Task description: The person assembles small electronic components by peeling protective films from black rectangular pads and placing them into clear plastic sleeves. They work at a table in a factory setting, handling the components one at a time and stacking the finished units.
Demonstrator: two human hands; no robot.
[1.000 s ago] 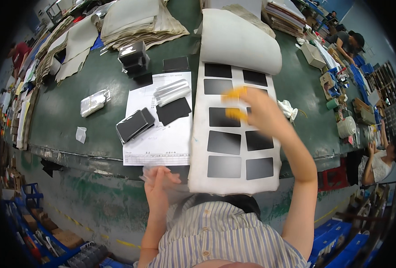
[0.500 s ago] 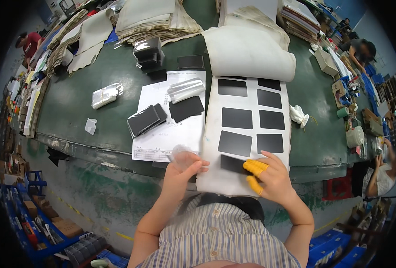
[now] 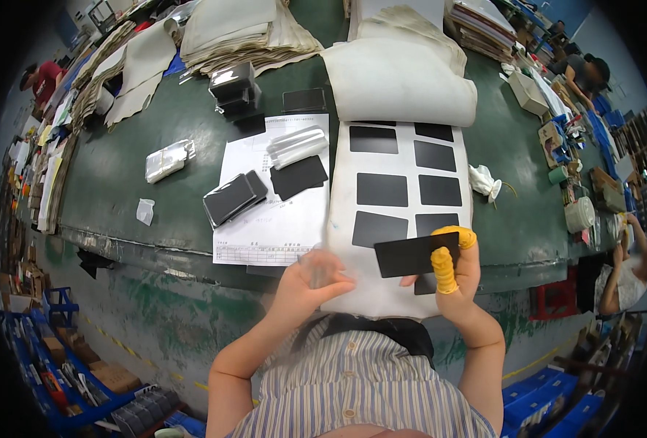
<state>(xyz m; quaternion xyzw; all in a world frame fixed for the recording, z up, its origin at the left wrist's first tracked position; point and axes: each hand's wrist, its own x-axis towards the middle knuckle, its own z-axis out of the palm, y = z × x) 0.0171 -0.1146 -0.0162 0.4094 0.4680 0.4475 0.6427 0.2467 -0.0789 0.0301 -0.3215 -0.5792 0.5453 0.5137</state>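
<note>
Right hand [image 3: 460, 283] has one black card [image 3: 406, 255] clamped between yellow-covered thumb and finger; thumb's yellow cover [image 3: 444, 271] is on the near face, card held tilted above the lower end of the white sheet [image 3: 341, 219]. Left hand [image 3: 310, 288] is just left of it, by the sheet's lower left edge, fingers curled, some clear film [image 3: 319, 270] at them; too blurred to tell if they're pinched on it. Flat cards [image 3: 382, 190] lie on the sheet in two columns, lowest right one partly hidden by the right hand. Sheet's far end sits under a folded-back cover sheet [image 3: 407, 86]. Left of it, on the printed form [image 3: 254, 233]: wrapped black stack [image 3: 228, 201], loose black cards [image 3: 299, 177], clear sleeves [image 3: 296, 147]. Farther left on the green table [image 3: 112, 182]: a banded clear pack [image 3: 168, 163]. White cloth [image 3: 485, 182] lies right of the sheet.
</note>
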